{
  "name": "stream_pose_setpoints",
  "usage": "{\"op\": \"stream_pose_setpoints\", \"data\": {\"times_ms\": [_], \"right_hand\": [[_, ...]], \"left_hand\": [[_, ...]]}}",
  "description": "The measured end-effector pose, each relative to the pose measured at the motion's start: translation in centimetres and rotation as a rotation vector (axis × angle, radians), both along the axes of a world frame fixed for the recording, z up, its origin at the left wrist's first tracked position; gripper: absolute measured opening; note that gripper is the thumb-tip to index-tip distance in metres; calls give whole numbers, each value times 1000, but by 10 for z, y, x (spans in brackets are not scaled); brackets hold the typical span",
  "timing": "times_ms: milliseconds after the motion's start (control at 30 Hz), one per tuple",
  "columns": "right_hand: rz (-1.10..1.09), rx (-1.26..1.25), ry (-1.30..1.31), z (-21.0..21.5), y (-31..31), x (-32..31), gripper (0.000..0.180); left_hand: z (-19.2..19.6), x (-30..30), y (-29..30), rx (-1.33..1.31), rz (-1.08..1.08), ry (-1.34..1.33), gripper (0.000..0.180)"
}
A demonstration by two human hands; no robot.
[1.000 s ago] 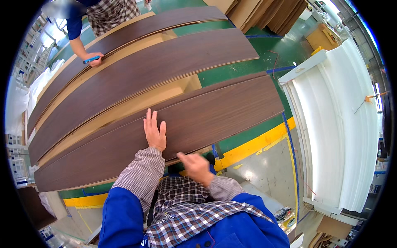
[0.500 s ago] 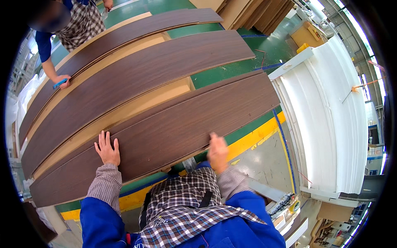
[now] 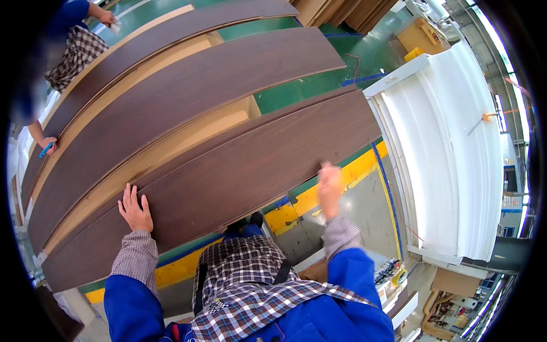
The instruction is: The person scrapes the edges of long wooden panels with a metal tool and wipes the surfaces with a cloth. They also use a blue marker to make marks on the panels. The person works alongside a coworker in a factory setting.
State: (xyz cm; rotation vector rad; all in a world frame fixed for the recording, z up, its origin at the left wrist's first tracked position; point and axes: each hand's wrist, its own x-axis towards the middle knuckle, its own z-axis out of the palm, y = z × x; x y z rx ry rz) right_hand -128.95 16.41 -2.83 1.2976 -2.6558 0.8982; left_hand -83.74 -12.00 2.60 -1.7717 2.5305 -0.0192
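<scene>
A long dark brown wood-grain board lies nearest to me, slanting up to the right. My left hand rests flat on its left part, fingers spread, fingertips by the far edge. Over the board's near edge, further right, is my right hand, blurred by motion. Its fingers look pinched together, with a small dark spot at their tips; what they hold, if anything, I cannot make out. A second brown board and a third lie beyond, all resting on tan supports.
Across the boards, a co-worker's hand holds a blue tool. White wrapped long pieces stand to the right. Brown panels lean at the back. Beside my right arm are a tape roll and other items.
My right hand has moved right and away from me along the board's near edge. My left hand has shifted slightly left with the view. The co-worker's hand with the blue tool has moved left and nearer.
</scene>
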Motion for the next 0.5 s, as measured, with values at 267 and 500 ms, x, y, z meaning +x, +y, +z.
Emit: {"op": "stream_pose_setpoints", "data": {"times_ms": [267,500], "right_hand": [[-117,154,61,3,2,-49,26],[423,6,-135,47,-60,197,39]], "left_hand": [[4,2,-5,14,19,13,44],[8,6,-14,-15,1,29,43]]}}
